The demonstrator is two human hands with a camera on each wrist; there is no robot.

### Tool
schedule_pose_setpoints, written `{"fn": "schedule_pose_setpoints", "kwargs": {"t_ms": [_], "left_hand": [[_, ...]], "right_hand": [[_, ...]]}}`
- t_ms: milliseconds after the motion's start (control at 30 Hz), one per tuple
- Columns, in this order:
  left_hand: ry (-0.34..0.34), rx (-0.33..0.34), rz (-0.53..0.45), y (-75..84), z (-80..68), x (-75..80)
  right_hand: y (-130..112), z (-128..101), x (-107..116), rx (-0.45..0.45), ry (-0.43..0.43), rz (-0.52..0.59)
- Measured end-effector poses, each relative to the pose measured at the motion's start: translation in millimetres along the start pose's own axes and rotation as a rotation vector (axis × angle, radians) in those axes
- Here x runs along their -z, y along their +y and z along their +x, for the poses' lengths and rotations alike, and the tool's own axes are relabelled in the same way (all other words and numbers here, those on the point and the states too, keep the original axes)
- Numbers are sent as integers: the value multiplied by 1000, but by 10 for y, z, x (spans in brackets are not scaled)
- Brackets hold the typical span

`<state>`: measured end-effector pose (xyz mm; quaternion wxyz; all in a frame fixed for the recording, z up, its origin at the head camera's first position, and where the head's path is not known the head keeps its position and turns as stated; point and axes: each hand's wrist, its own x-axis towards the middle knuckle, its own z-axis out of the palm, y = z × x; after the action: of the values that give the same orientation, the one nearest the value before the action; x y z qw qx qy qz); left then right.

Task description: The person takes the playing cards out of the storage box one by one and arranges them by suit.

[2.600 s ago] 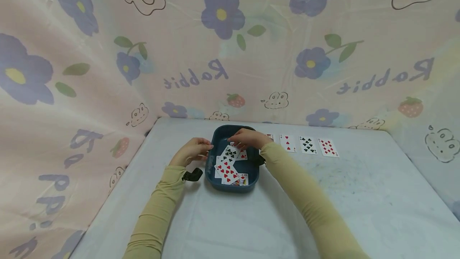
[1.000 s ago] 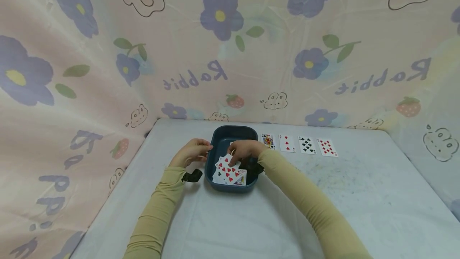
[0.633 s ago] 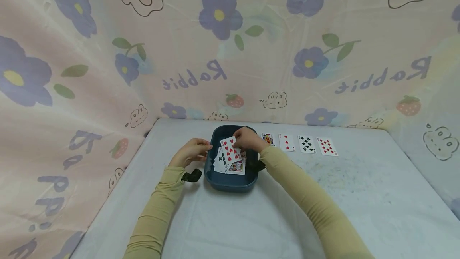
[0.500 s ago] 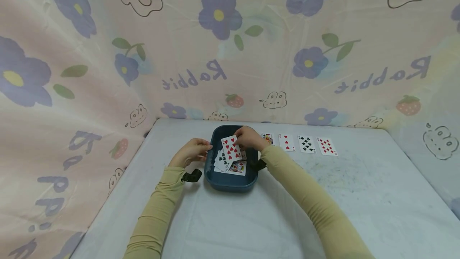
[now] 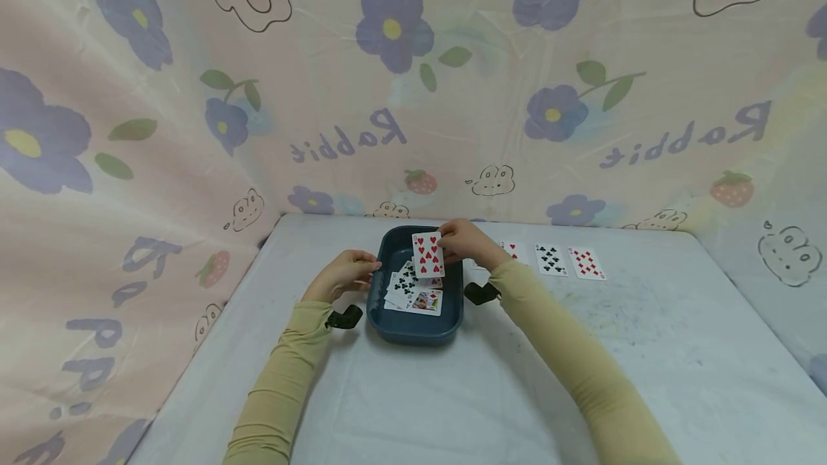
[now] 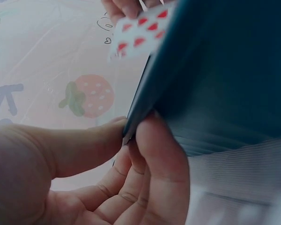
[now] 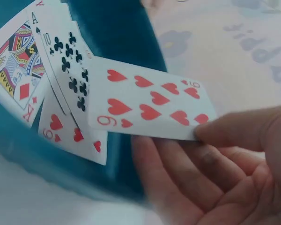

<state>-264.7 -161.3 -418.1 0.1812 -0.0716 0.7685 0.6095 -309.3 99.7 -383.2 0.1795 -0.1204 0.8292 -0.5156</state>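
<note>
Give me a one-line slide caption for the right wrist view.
Right hand pinches the nine of hearts above the blue tray, where a ten of clubs and a king of diamonds lie.

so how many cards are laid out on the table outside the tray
3 visible: a hearts card, a clubs card and a diamonds card, in a row right of the tray. The right hand may hide another.
</note>
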Motion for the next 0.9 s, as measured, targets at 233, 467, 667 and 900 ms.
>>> {"fn": "schedule_pose_setpoints", "kwargs": {"t_ms": [233, 467, 667, 900], "left_hand": [[5, 0, 1, -3, 1, 12], [14, 6, 8, -3, -1, 2], [11, 10, 3, -5, -1, -3], [14, 4, 11, -11, 17, 9]], "right_hand": [[50, -204, 297, 13, 17, 60], [135, -428, 591, 19, 42, 100], [283, -668, 837, 3, 17, 71], [607, -850, 970, -84, 17, 70]]}}
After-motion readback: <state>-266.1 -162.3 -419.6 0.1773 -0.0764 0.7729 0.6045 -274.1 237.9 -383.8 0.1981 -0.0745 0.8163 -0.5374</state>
